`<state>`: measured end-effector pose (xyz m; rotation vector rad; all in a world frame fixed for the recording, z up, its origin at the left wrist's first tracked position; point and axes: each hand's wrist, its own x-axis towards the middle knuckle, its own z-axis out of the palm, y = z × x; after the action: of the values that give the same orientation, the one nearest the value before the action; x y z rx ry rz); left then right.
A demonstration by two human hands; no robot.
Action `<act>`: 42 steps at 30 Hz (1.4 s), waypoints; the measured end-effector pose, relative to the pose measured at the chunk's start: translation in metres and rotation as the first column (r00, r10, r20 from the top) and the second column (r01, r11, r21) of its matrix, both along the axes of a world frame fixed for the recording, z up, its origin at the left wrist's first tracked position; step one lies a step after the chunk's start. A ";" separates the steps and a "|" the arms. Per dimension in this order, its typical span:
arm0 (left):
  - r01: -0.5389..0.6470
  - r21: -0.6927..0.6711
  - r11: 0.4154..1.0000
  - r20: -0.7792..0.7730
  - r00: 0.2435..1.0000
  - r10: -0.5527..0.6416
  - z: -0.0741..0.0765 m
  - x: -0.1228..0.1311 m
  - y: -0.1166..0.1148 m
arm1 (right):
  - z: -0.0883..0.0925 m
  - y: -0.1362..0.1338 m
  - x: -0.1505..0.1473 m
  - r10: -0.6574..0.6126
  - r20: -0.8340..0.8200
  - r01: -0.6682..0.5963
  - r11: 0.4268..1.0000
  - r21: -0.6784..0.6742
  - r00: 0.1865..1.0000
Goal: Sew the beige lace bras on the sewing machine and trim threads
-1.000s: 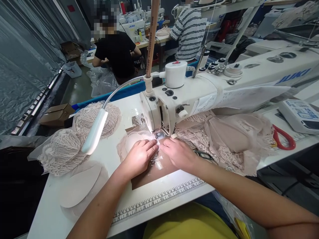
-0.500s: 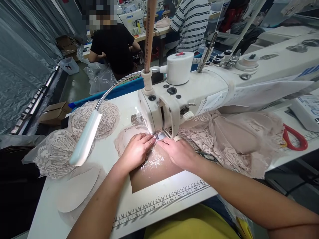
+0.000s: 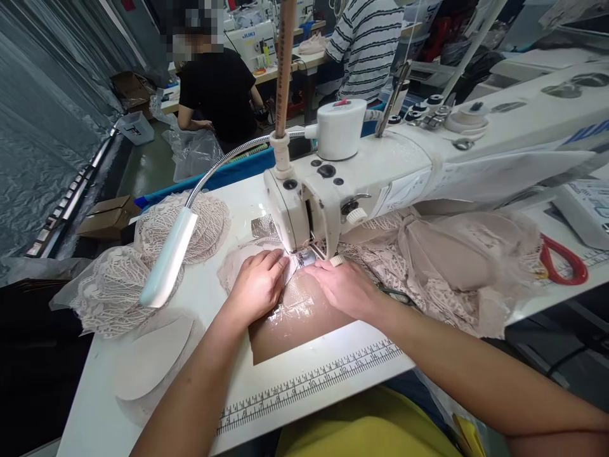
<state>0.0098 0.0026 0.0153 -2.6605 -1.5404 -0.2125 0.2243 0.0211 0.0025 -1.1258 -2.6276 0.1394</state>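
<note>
My left hand (image 3: 259, 284) lies over a beige lace-edged cup piece (image 3: 232, 261), fingers bent slightly and resting on the fabric just left of the needle area; its thumb is hidden. To the right of the presser foot (image 3: 305, 257), my right hand (image 3: 343, 287) rests with fingers stretched towards the foot, their tips against the work. Both hands are on the bed of a white sewing machine (image 3: 290, 206), over a brown, tape-covered patch (image 3: 290, 333). The fabric edge under the foot is too small to make out.
Lace cups (image 3: 111, 289) and a smooth cup (image 3: 155, 358) lie left under a lamp (image 3: 169, 260). Beige lace garments (image 3: 438, 260) and red-handled scissors (image 3: 566, 263) lie right. A printed ruler (image 3: 311, 384) runs along the front edge. Two people sit beyond the machine.
My left fingers have drawn back slightly left from the presser foot, exposing more of it. My right hand stays nearly in place. The view has shifted slightly.
</note>
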 end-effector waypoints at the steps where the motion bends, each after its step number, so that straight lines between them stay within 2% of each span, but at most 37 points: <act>1: -0.028 -0.015 0.999 -0.015 0.999 0.028 0.004 0.000 -0.003 | 0.000 0.000 0.001 -0.003 -0.010 0.003 1.000 0.002 1.000; 4: -0.088 -0.103 0.991 -0.009 0.996 0.088 0.014 0.003 -0.013 | 0.002 0.001 0.002 -0.028 -0.045 0.029 0.999 0.020 0.999; 7: -0.096 -0.165 0.982 0.020 0.995 0.100 0.018 0.009 -0.022 | 0.003 0.001 0.003 -0.048 -0.064 0.050 0.998 0.031 0.997; 15: 0.057 -0.171 0.984 0.165 0.986 -0.028 0.011 0.017 -0.025 | 0.000 0.002 0.005 -0.049 -0.060 0.051 0.998 0.032 0.997; 21: 0.086 -0.186 0.979 0.228 0.973 -0.042 0.008 0.017 -0.027 | 0.003 -0.001 0.005 0.043 -0.024 -0.044 0.999 -0.031 0.999; 25: 0.117 -0.129 0.985 0.224 0.971 -0.086 0.003 0.020 -0.026 | 0.004 -0.003 0.003 0.066 0.006 -0.065 0.996 -0.064 0.998; 31: 0.137 -0.032 0.990 0.162 0.978 -0.130 -0.004 0.021 -0.020 | 0.006 -0.003 0.000 0.046 0.026 -0.044 0.998 -0.043 0.999; 42: 0.134 -0.018 0.991 0.066 0.989 -0.132 -0.006 0.017 -0.016 | 0.004 -0.002 -0.002 0.030 0.059 -0.029 0.999 -0.023 0.998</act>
<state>0.0264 -0.0133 0.0092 -2.8029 -1.3904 -0.2930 0.2218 0.0186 0.0069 -1.1149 -2.7019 0.1444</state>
